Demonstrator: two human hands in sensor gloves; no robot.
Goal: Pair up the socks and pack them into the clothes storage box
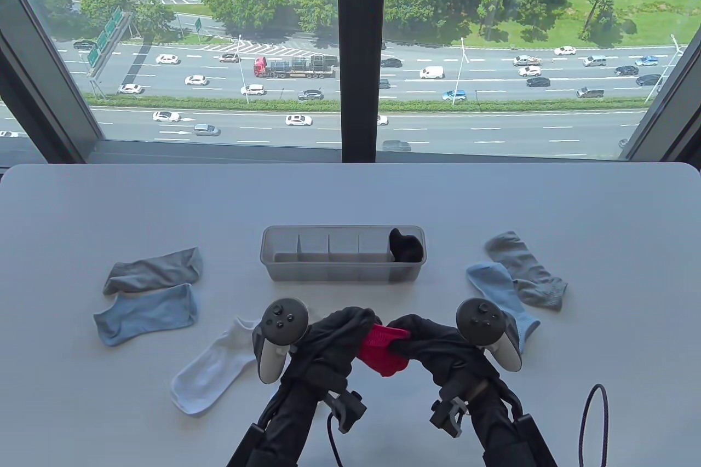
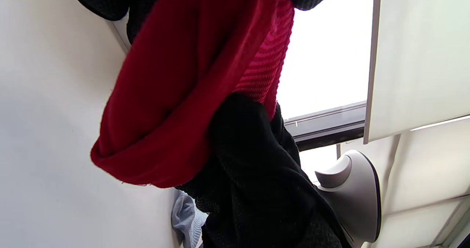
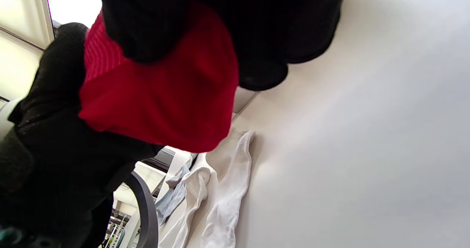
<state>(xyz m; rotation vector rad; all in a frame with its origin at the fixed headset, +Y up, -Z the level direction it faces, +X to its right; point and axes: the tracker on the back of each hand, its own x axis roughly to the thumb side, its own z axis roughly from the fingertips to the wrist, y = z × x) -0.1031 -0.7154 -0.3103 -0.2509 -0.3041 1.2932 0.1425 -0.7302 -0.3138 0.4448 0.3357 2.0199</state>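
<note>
Both gloved hands meet over the table's front middle and hold a bundle of red socks (image 1: 383, 355) between them. My left hand (image 1: 350, 333) grips its left side, my right hand (image 1: 413, 333) its right side. The red fabric (image 2: 176, 104) fills the left wrist view and hangs under the black fingers (image 3: 154, 24) in the right wrist view. The clear divided storage box (image 1: 342, 265) stands just beyond the hands, with a black sock pair (image 1: 406, 246) in its rightmost compartment. Loose socks lie around: grey (image 1: 156, 269), blue (image 1: 145, 313) and white (image 1: 211, 365) on the left, blue (image 1: 495, 286) and grey (image 1: 526, 270) on the right.
The white table (image 1: 350, 199) ends at a large window at the back. A dark cable loop (image 1: 594, 426) lies near the front right edge. White socks (image 3: 220, 196) show beside the hands in the right wrist view.
</note>
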